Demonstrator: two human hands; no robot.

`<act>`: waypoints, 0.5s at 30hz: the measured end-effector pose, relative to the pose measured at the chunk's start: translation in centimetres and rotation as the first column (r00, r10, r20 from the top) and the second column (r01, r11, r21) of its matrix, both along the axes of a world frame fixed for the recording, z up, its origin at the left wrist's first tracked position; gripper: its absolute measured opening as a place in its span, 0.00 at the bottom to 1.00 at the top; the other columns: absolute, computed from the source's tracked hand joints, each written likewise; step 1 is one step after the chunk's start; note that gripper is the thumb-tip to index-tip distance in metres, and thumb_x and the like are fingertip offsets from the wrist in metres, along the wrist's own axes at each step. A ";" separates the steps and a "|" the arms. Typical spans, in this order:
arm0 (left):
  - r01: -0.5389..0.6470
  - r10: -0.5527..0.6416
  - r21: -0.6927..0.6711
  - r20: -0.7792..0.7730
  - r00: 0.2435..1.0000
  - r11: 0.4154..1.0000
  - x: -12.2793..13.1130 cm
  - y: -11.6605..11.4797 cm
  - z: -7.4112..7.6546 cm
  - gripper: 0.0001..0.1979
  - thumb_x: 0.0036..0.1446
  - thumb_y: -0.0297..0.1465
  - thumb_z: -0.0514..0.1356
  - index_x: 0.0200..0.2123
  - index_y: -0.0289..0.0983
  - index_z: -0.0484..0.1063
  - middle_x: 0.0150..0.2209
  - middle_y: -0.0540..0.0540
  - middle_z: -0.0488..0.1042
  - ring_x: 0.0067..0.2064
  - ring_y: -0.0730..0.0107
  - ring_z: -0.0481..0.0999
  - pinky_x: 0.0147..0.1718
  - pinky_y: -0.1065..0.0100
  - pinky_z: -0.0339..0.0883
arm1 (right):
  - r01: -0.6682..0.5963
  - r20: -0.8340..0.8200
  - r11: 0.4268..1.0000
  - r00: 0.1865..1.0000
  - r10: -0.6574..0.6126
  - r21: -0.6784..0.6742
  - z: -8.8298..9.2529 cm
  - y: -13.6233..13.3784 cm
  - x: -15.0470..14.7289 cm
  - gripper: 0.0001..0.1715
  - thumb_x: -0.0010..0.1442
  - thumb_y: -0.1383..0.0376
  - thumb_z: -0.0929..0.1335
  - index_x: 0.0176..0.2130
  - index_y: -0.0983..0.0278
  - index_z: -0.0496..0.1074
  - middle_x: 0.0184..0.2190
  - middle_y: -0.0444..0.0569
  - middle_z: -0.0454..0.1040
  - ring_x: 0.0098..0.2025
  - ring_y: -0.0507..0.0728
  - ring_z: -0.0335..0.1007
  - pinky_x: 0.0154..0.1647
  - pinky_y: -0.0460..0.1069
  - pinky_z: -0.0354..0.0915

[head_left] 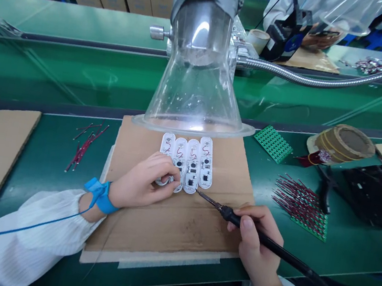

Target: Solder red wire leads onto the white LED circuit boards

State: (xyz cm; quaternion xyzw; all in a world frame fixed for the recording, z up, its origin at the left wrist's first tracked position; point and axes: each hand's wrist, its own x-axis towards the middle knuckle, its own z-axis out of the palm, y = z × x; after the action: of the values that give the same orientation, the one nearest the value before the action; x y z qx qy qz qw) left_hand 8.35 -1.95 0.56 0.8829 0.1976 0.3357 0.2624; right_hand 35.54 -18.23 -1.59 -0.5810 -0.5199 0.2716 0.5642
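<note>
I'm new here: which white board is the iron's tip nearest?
Third board from the left: the iron's tip sits by its lower-right edge, farther from others.

The light is bright and diffuse. White glare sits on the clear hood (200,86); behind it, faint reflections cross the green panel (113,83)

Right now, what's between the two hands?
In the head view, the iron's tip points from the right hand toward the white boards, partly covered by the left hand. Cardboard lies beneath.
</note>
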 end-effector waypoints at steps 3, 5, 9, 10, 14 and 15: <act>0.004 -0.004 0.000 -0.011 1.000 1.000 0.0 0.0 0.0 0.07 0.71 0.22 0.62 0.43 0.41 0.72 0.31 0.55 0.68 0.33 0.70 0.70 0.37 0.67 0.65 | -0.030 0.021 1.000 0.999 0.030 -0.009 -0.1 -0.1 0.1 0.10 0.79 0.58 0.71 0.44 0.58 0.79 0.26 0.42 0.80 0.26 0.53 0.78 0.28 0.46 0.73; 0.005 -0.005 0.000 -0.013 1.000 1.000 0.0 0.1 0.0 0.07 0.72 0.22 0.63 0.43 0.41 0.72 0.31 0.55 0.68 0.33 0.70 0.70 0.37 0.67 0.65 | -0.032 0.033 0.999 0.999 0.033 -0.024 -0.2 -0.2 0.2 0.09 0.79 0.58 0.71 0.44 0.58 0.79 0.26 0.42 0.80 0.26 0.53 0.78 0.28 0.46 0.73; 0.003 -0.003 0.009 -0.009 1.000 1.000 0.0 0.1 0.1 0.07 0.72 0.22 0.62 0.43 0.41 0.72 0.30 0.55 0.67 0.33 0.70 0.70 0.37 0.67 0.65 | -0.029 0.025 0.999 0.999 0.030 -0.033 -0.1 -0.1 0.1 0.09 0.79 0.58 0.71 0.44 0.58 0.79 0.26 0.42 0.79 0.25 0.53 0.78 0.28 0.46 0.73; 0.004 -0.004 0.012 -0.010 1.000 1.000 0.0 0.1 0.1 0.07 0.72 0.22 0.62 0.43 0.41 0.72 0.30 0.55 0.68 0.33 0.70 0.70 0.37 0.67 0.65 | -0.027 0.020 0.999 0.999 0.028 -0.028 0.0 -0.1 0.1 0.09 0.79 0.58 0.71 0.43 0.58 0.79 0.26 0.42 0.79 0.25 0.53 0.78 0.28 0.46 0.73; 0.001 -0.001 0.005 -0.006 1.000 1.000 -0.1 0.1 0.2 0.06 0.72 0.23 0.62 0.43 0.40 0.72 0.30 0.54 0.68 0.33 0.70 0.70 0.37 0.67 0.65 | -0.005 -0.001 1.000 1.000 0.005 -0.004 0.3 0.0 0.0 0.11 0.79 0.57 0.71 0.43 0.58 0.79 0.26 0.42 0.79 0.25 0.54 0.78 0.28 0.46 0.73; 0.000 0.000 0.001 -0.010 1.000 1.000 -0.1 0.1 0.3 0.06 0.73 0.24 0.62 0.42 0.40 0.72 0.30 0.54 0.68 0.33 0.70 0.70 0.36 0.66 0.66 | -0.003 -0.004 1.000 1.000 0.003 -0.006 0.3 0.0 0.0 0.11 0.79 0.56 0.71 0.43 0.58 0.79 0.26 0.42 0.79 0.25 0.54 0.78 0.28 0.47 0.73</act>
State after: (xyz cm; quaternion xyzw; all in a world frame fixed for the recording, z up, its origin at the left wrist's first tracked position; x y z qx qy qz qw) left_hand 8.24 -1.85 0.81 0.8847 0.1988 0.3314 0.2609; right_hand 35.50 -18.20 -1.32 -0.5815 -0.5190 0.2751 0.5628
